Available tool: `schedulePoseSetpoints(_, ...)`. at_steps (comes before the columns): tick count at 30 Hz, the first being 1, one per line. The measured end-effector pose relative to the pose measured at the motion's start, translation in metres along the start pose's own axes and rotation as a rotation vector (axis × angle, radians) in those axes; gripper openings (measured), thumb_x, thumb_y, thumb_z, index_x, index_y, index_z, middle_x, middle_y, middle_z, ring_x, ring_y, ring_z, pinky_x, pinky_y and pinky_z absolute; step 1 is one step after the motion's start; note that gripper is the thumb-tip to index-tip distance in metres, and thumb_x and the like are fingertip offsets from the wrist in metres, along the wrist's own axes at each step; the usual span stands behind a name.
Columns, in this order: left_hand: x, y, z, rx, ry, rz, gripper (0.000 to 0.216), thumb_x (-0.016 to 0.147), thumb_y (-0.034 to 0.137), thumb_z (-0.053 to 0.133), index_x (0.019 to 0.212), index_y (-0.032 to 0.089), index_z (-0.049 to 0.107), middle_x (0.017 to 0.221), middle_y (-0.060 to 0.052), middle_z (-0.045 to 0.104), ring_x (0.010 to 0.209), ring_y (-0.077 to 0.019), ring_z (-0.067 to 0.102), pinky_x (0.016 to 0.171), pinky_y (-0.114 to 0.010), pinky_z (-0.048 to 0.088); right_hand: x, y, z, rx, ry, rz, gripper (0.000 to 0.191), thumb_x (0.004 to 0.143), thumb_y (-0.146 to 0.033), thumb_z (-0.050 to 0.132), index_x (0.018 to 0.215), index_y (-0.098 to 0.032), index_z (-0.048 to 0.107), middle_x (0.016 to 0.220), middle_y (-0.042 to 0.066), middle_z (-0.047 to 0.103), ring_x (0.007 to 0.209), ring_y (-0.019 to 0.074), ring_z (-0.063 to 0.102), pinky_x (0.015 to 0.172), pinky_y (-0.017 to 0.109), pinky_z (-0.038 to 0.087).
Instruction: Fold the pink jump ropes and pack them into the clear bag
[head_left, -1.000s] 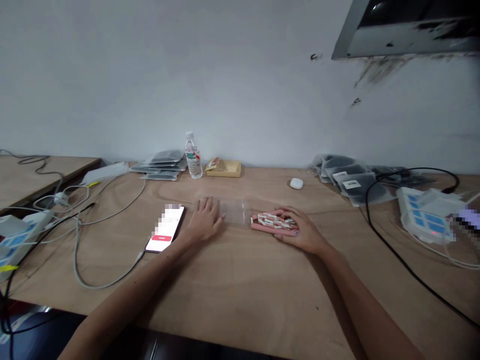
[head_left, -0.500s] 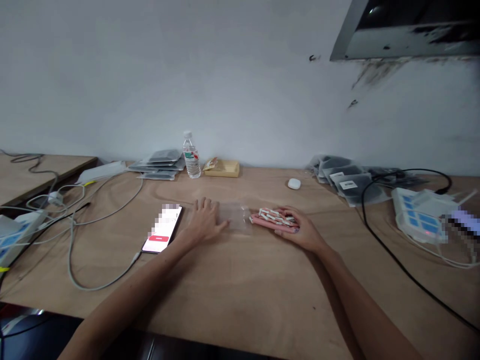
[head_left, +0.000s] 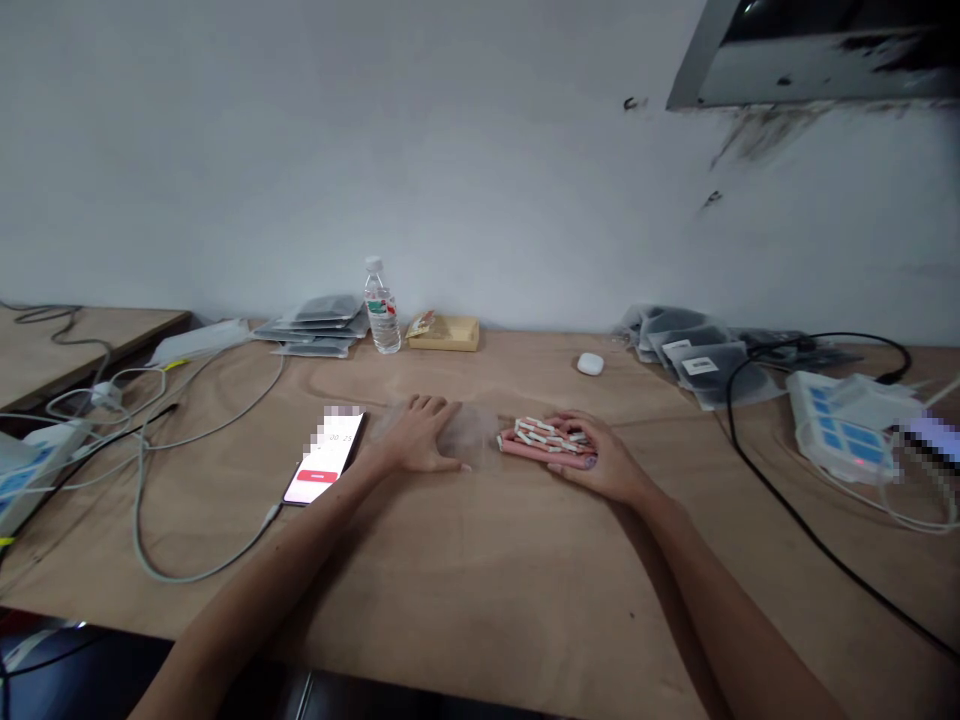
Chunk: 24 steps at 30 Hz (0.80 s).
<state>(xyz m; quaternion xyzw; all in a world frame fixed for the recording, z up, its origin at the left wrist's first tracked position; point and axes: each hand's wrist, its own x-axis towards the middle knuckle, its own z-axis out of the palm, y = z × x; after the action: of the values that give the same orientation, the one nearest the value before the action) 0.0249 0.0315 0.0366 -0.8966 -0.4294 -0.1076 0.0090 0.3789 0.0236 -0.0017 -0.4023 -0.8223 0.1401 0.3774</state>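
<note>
On the wooden table [head_left: 480, 580], my left hand [head_left: 416, 440] lies flat with fingers spread on a clear plastic bag [head_left: 469, 432]. Just right of the bag sits a heap of small pink pieces with white labels [head_left: 546, 442]. My right hand [head_left: 604, 462] is cupped against the right side of that heap, fingers curled around it. A phone [head_left: 325, 456] with a lit screen lies left of my left hand, a cable plugged into its near end.
Along the wall stand a water bottle [head_left: 381, 320], grey packets [head_left: 319, 327], a yellow box [head_left: 447, 333] and a white earbud case [head_left: 590, 364]. More bagged items [head_left: 694, 360] and a white-and-blue power strip [head_left: 844, 428] with a black cable [head_left: 810, 540] lie right. Loose grey cables [head_left: 150, 450] lie left.
My left hand slid a little to the right over the clear bag. My right hand stays against the pink heap. The view shifted slightly.
</note>
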Motion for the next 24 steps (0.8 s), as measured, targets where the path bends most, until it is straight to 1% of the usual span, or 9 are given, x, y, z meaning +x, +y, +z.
schedulePoseSetpoints(3, 0.001, 0.001, -0.002, -0.001, -0.001, 0.001, 0.099, 0.072, 0.081, 0.065, 0.145, 0.017, 0.046, 0.132, -0.017, 0.058, 0.119, -0.0355, 0.055, 0.107, -0.050, 0.037, 0.001, -0.004, -0.005, -0.103, -0.050, -0.053, 0.049, 0.072, -0.036, 0.079, 0.117, -0.025, 0.062, 0.128, 0.012, 0.066, 0.119, 0.0334, 0.062, 0.100, 0.050, 0.050)
schedulePoseSetpoints(6, 0.000, 0.001, -0.003, -0.002, -0.003, 0.011, 0.100, 0.071, 0.082, 0.064, 0.144, 0.016, 0.047, 0.133, -0.018, 0.058, 0.119, -0.0363, 0.054, 0.107, -0.050, 0.037, 0.003, -0.010, -0.007, -0.282, -0.114, -0.084, 0.059, 0.070, -0.038, 0.079, 0.124, -0.026, 0.060, 0.130, 0.011, 0.066, 0.124, 0.0375, 0.058, 0.108, 0.059, 0.039)
schedulePoseSetpoints(8, 0.000, 0.002, -0.002, -0.009, -0.001, 0.028, 0.102, 0.070, 0.084, 0.063, 0.145, 0.016, 0.046, 0.134, -0.018, 0.057, 0.120, -0.0364, 0.054, 0.107, -0.050, 0.036, 0.004, -0.015, -0.004, -0.366, -0.146, -0.091, 0.068, 0.070, -0.044, 0.079, 0.131, -0.025, 0.057, 0.136, 0.013, 0.063, 0.127, 0.0402, 0.054, 0.111, 0.064, 0.034)
schedulePoseSetpoints(10, -0.001, 0.003, -0.002, -0.016, -0.002, 0.054, 0.104, 0.069, 0.085, 0.063, 0.145, 0.016, 0.045, 0.134, -0.018, 0.056, 0.120, -0.0362, 0.053, 0.107, -0.050, 0.036, 0.005, -0.018, 0.001, -0.396, -0.170, -0.103, 0.074, 0.073, -0.049, 0.076, 0.138, -0.023, 0.053, 0.141, 0.014, 0.059, 0.130, 0.0409, 0.051, 0.111, 0.062, 0.034)
schedulePoseSetpoints(13, 0.000, 0.006, -0.001, -0.017, -0.003, 0.080, 0.105, 0.070, 0.086, 0.061, 0.146, 0.016, 0.044, 0.136, -0.018, 0.055, 0.120, -0.0364, 0.053, 0.108, -0.050, 0.035, 0.006, -0.020, 0.008, -0.406, -0.183, -0.102, 0.071, 0.078, -0.049, 0.073, 0.141, -0.024, 0.052, 0.140, 0.014, 0.060, 0.129, 0.0392, 0.052, 0.108, 0.058, 0.040)
schedulePoseSetpoints(16, 0.000, 0.010, 0.000, -0.015, -0.003, 0.077, 0.105, 0.071, 0.086, 0.059, 0.147, 0.016, 0.044, 0.137, -0.018, 0.055, 0.121, -0.0370, 0.052, 0.108, -0.051, 0.034, 0.008, -0.019, 0.012, -0.422, -0.172, -0.061, 0.065, 0.079, -0.053, 0.073, 0.136, -0.028, 0.057, 0.131, 0.012, 0.065, 0.118, 0.0383, 0.058, 0.101, 0.057, 0.046)
schedulePoseSetpoints(18, 0.000, 0.011, 0.001, -0.013, -0.003, 0.072, 0.104, 0.072, 0.086, 0.058, 0.147, 0.015, 0.043, 0.137, -0.019, 0.054, 0.122, -0.0375, 0.051, 0.109, -0.053, 0.033, 0.009, -0.018, 0.012, -0.445, -0.165, -0.037, 0.063, 0.077, -0.056, 0.074, 0.131, -0.027, 0.061, 0.124, 0.012, 0.067, 0.111, 0.0380, 0.060, 0.097, 0.057, 0.047)
schedulePoseSetpoints(21, 0.000, 0.012, 0.002, -0.008, 0.003, 0.060, 0.103, 0.073, 0.085, 0.057, 0.148, 0.016, 0.042, 0.137, -0.019, 0.054, 0.123, -0.0384, 0.050, 0.110, -0.054, 0.032, 0.008, -0.017, 0.011, -0.447, -0.128, -0.022, 0.061, 0.075, -0.059, 0.076, 0.126, -0.027, 0.064, 0.117, 0.012, 0.067, 0.106, 0.0373, 0.059, 0.096, 0.057, 0.047)
schedulePoseSetpoints(24, -0.001, 0.013, 0.003, -0.009, 0.010, 0.056, 0.103, 0.073, 0.085, 0.057, 0.148, 0.017, 0.042, 0.136, -0.019, 0.055, 0.122, -0.0382, 0.051, 0.110, -0.054, 0.031, 0.007, -0.017, 0.010, -0.401, -0.085, -0.020, 0.060, 0.074, -0.058, 0.076, 0.125, -0.028, 0.064, 0.113, 0.011, 0.066, 0.104, 0.0362, 0.060, 0.093, 0.055, 0.048)
